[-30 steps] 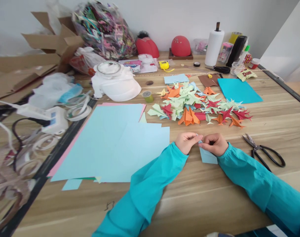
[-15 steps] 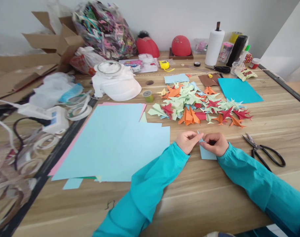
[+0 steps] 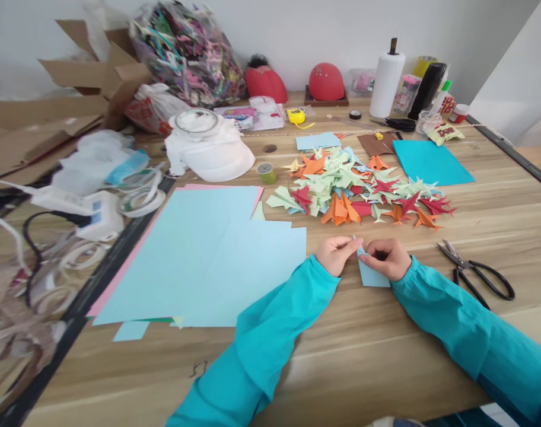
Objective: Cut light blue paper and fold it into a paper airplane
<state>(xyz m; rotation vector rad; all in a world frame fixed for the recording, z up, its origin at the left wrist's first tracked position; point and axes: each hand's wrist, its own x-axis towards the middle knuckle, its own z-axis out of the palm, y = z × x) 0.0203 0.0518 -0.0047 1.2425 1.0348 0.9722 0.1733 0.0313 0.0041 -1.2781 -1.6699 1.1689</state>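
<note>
A small piece of light blue paper (image 3: 374, 277), folded near its upper end, is held between both hands over the table. My left hand (image 3: 336, 255) pinches its upper left edge between thumb and fingers. My right hand (image 3: 390, 259) is closed on the paper's right side, with the thumb close to the fold. Part of the paper is hidden behind the right fingers. Just beyond the hands lies a pile of folded paper shapes (image 3: 341, 178) in pale green, orange, red and blue. Black-handled scissors (image 3: 470, 270) lie to the right, blades partly spread.
Large light blue sheets (image 3: 199, 255) lie to the left over pink ones. A bright blue sheet (image 3: 433, 162) and a smaller light blue stack (image 3: 318, 141) are behind the pile. A power strip (image 3: 99, 214) with cables and tape rolls clutters the far left.
Both hands still grip the paper in nearly the same place. The left fingertips and the paper's upper point have shifted slightly left.
</note>
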